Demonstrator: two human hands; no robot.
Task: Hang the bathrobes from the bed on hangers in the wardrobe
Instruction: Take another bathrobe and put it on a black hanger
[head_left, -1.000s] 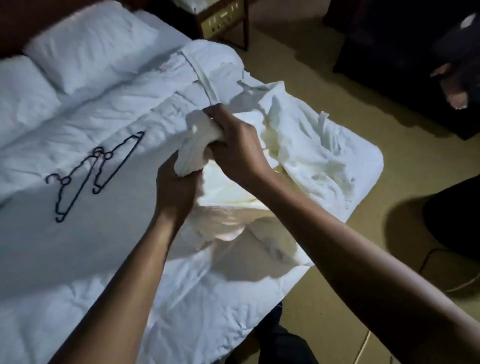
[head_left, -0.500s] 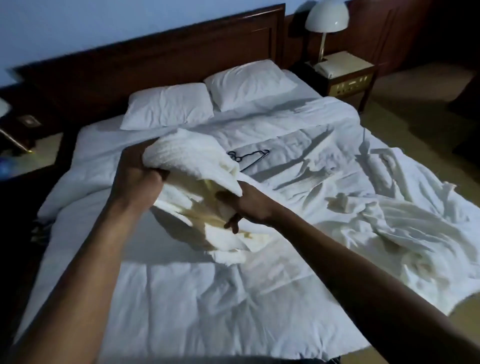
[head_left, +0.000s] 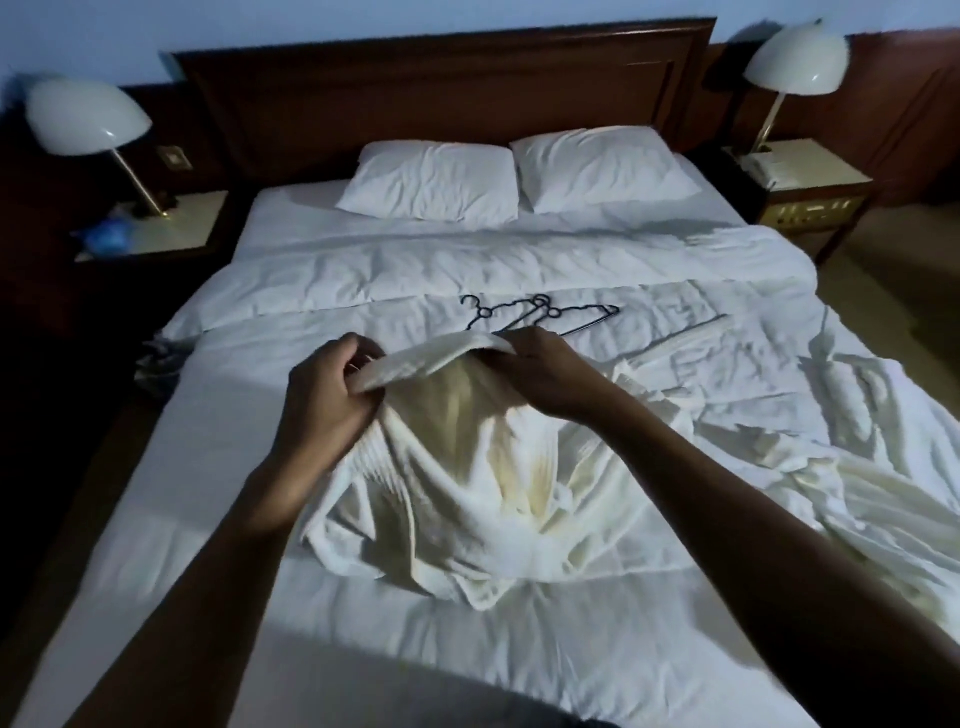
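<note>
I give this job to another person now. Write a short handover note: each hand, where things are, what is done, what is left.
Left hand and right hand each grip the top edge of one bathrobe, lifted; its rest lies on the bed.
Black hangers lie on the duvet beyond the hands. More crumpled white fabric lies at right.
Done: nothing hung. Left: fit robe on hanger, carry to wardrobe, not in view.

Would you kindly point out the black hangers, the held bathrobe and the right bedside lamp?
black hangers (head_left: 537, 312): head view, where their necks cross.
held bathrobe (head_left: 467, 457): head view, the draped cloth below the collar.
right bedside lamp (head_left: 795, 62): head view, its white shade.
</note>
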